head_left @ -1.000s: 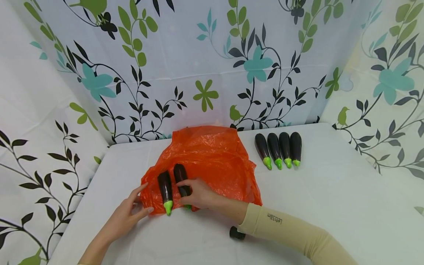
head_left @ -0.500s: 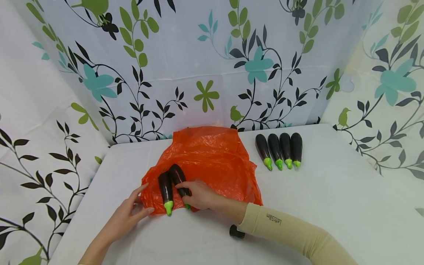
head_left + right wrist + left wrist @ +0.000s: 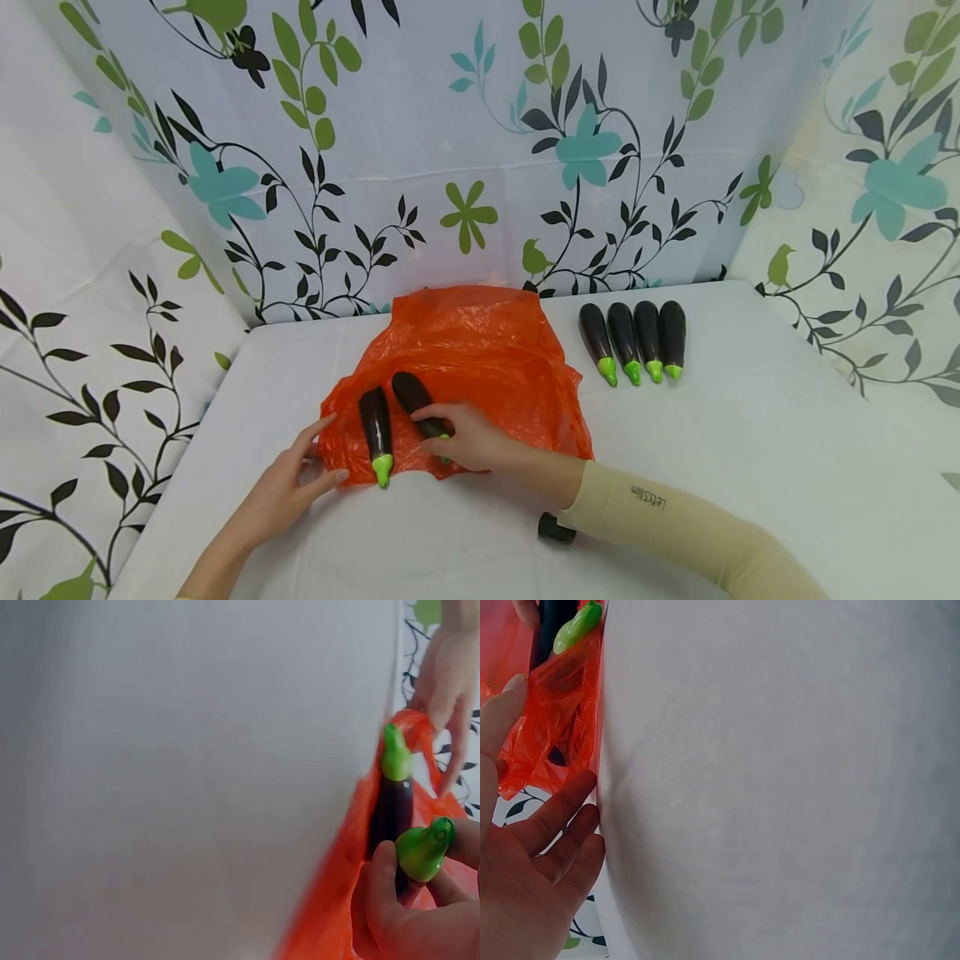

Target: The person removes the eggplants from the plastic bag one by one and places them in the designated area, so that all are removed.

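My right hand grips an eggplant near its green stem end, over an orange plastic bag. In the right wrist view, thumb and fingers close round that eggplant just below its green cap. It lies slanted, its dark end pointing away and left. A second eggplant rests to its left on the bag, stem toward me, with a gap between the two. At the bag's left edge is my left hand, fingers spread and fairly straight, touching the orange plastic; in the left wrist view this hand holds nothing.
Several eggplants stand in a row at the back right of the white table, stems toward me. A small black object lies by my right forearm. Patterned curtains rise behind the table and at both sides.
The gripped eggplant first tilted left against its neighbour, then moved right with my right hand, apart from it again. My left hand stays where it was.
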Available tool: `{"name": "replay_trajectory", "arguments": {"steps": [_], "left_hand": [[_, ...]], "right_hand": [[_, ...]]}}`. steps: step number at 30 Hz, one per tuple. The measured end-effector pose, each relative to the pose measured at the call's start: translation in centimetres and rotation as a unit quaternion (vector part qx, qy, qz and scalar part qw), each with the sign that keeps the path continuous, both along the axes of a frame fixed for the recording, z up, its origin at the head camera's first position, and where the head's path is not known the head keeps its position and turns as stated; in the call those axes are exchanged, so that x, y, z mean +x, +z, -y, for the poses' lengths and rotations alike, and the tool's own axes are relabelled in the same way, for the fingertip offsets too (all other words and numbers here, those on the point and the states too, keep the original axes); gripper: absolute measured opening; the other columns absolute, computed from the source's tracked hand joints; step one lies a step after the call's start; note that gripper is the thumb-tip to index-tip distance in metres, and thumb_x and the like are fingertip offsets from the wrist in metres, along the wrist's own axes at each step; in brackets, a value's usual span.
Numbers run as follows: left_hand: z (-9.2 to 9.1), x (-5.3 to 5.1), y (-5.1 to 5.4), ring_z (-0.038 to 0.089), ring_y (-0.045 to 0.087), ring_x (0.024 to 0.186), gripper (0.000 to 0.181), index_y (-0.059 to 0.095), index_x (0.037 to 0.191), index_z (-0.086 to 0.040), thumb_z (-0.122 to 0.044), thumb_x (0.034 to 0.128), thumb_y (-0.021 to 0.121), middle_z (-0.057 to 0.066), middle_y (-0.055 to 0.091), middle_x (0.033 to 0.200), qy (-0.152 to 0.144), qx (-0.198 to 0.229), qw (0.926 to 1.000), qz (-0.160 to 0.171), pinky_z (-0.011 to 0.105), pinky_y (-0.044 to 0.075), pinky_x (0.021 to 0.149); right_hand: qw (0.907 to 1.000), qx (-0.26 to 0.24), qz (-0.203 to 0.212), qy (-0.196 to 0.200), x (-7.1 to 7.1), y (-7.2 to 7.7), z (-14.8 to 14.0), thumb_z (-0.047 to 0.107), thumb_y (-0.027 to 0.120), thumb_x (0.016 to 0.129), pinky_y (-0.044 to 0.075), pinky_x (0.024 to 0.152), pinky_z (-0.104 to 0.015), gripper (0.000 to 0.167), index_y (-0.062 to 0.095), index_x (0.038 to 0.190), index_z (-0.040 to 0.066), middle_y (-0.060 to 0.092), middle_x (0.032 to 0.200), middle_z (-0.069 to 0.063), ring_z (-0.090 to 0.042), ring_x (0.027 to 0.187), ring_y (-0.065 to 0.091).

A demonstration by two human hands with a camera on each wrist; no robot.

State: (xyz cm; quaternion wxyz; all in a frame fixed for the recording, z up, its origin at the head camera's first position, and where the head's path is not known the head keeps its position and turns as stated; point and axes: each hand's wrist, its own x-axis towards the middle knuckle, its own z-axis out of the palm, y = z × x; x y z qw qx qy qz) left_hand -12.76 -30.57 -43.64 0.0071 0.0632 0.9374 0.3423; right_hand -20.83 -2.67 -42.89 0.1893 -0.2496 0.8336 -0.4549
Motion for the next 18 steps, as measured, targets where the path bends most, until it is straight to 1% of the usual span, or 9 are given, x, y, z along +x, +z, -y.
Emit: {"name": "replay_trajectory", "arguments": {"steps": [2, 4, 6, 9, 11, 14, 18], "left_hand": [[0.0, 0.0, 0.0, 0.03, 0.054, 0.108, 0.076, 0.032, 0.15, -0.014, -0.037, 0.0892, 0.071, 0.014, 0.058, 0.119, -0.001, -0.001, 1.0, -0.002, 0.055, 0.05, 0.088], [0.0, 0.0, 0.0, 0.03, 0.054, 0.108, 0.076, 0.032, 0.15, -0.014, -0.037, 0.0893, 0.071, 0.013, 0.058, 0.119, -0.001, -0.002, 1.0, -0.001, 0.054, 0.05, 0.087], [0.0, 0.0, 0.0, 0.03, 0.054, 0.107, 0.076, 0.031, 0.15, -0.014, -0.037, 0.0892, 0.071, 0.013, 0.058, 0.119, -0.001, -0.002, 1.0, 0.001, 0.054, 0.05, 0.087], [0.0, -0.1, 0.0, 0.03, 0.054, 0.107, 0.076, 0.031, 0.15, -0.014, -0.037, 0.089, 0.071, 0.012, 0.058, 0.118, -0.001, 0.0, 1.0, 0.002, 0.053, 0.05, 0.087], [0.0, -0.1, 0.0, 0.03, 0.054, 0.108, 0.076, 0.032, 0.15, -0.014, -0.037, 0.0889, 0.072, 0.013, 0.058, 0.119, 0.0, 0.0, 1.0, 0.001, 0.054, 0.051, 0.087], [0.0, -0.1, 0.0, 0.031, 0.054, 0.108, 0.076, 0.032, 0.15, -0.015, -0.037, 0.0889, 0.072, 0.013, 0.058, 0.119, 0.001, -0.001, 1.0, 0.003, 0.054, 0.05, 0.087], [0.0, -0.1, 0.1, 0.031, 0.054, 0.108, 0.077, 0.031, 0.15, -0.015, -0.037, 0.089, 0.071, 0.013, 0.058, 0.119, 0.005, -0.002, 0.9999, 0.01, 0.054, 0.05, 0.087]], "right_hand": [[1.0, -0.003, 0.005, 0.008, 0.1, 0.4, -0.6, 0.018, 0.071, 0.091, 0.052, 0.072, -0.028, 0.042, 0.062, 0.132, 0.022, 0.055, 0.129, -0.005, -0.019, 0.099, 0.055], [0.9998, -0.003, 0.011, 0.016, 0.3, 1.0, -1.3, 0.019, 0.071, 0.091, 0.051, 0.077, -0.028, 0.042, 0.062, 0.132, 0.024, 0.053, 0.133, -0.002, -0.019, 0.109, 0.05], [0.9993, -0.01, 0.025, 0.027, 0.6, 1.6, -2.0, 0.019, 0.071, 0.09, 0.053, 0.077, -0.03, 0.042, 0.063, 0.131, 0.026, 0.053, 0.133, -0.002, -0.021, 0.112, 0.051], [0.998, -0.022, 0.04, 0.044, 1.0, 2.4, -3.0, 0.019, 0.072, 0.089, 0.056, 0.072, -0.03, 0.041, 0.064, 0.128, 0.028, 0.052, 0.13, -0.001, -0.022, 0.107, 0.056], [0.9972, -0.03, 0.039, 0.057, 1.3, 2.9, -3.7, 0.019, 0.073, 0.089, 0.056, 0.072, -0.029, 0.04, 0.064, 0.127, 0.029, 0.052, 0.128, -0.001, -0.021, 0.103, 0.059], [0.9959, -0.042, 0.038, 0.07, 1.9, 3.7, -4.9, 0.02, 0.073, 0.089, 0.055, 0.076, -0.028, 0.041, 0.064, 0.127, 0.031, 0.05, 0.127, -0.002, -0.02, 0.102, 0.06], [0.9939, -0.061, 0.036, 0.085, 2.8, 5.2, -6.4, 0.021, 0.074, 0.088, 0.054, 0.082, -0.028, 0.041, 0.064, 0.127, 0.032, 0.049, 0.124, -0.004, -0.02, 0.104, 0.059]]}}
